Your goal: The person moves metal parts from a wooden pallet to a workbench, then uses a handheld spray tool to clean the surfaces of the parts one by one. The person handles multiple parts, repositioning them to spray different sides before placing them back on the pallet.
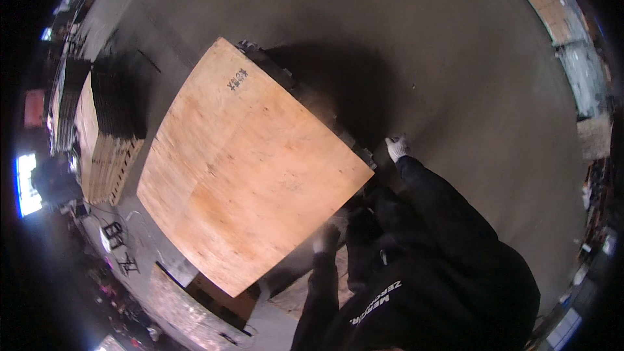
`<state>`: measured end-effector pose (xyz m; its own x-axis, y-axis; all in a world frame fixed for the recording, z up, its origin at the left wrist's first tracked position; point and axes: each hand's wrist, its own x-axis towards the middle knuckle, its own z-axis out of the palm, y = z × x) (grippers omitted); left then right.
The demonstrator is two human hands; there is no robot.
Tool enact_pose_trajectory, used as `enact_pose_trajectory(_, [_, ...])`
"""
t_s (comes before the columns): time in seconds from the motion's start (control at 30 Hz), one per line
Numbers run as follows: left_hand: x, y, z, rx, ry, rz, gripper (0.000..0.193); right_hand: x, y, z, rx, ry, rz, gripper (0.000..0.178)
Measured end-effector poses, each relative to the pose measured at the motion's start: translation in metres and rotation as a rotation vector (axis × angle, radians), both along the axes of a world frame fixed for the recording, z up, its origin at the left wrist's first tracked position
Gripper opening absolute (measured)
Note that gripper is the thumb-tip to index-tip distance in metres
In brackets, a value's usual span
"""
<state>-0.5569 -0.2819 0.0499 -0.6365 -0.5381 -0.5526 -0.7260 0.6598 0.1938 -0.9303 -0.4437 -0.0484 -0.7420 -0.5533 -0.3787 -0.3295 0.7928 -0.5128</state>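
A large plywood panel [253,169], pale orange-brown with a small dark marking near its far corner, fills the middle of the view. Dark notched pieces [286,79] show along its far right edge; what lies below them is hidden. My left hand [327,237], in a light glove, is at the panel's near edge, blurred, with its fingers hidden. Just off the panel's right corner, my right hand [397,149] hangs over the floor in a white glove. Its thumb stands apart from the fingers, and nothing shows in it.
To the left stand stacks of boards [107,149]. A wood-topped piece with a dark side [188,305] lies near the panel's near-left edge. Wrapped bundles [575,68] line the far right rim. Grey concrete floor [468,58] stretches beyond the panel.
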Motion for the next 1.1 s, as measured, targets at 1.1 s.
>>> enact_pose_trajectory(1.1, [-0.256, -0.063, -0.153, 0.297, 1.112, 3.155, 0.042, 0.164, -0.310, -0.058, 0.153, -1.145, 0.775, 0.037])
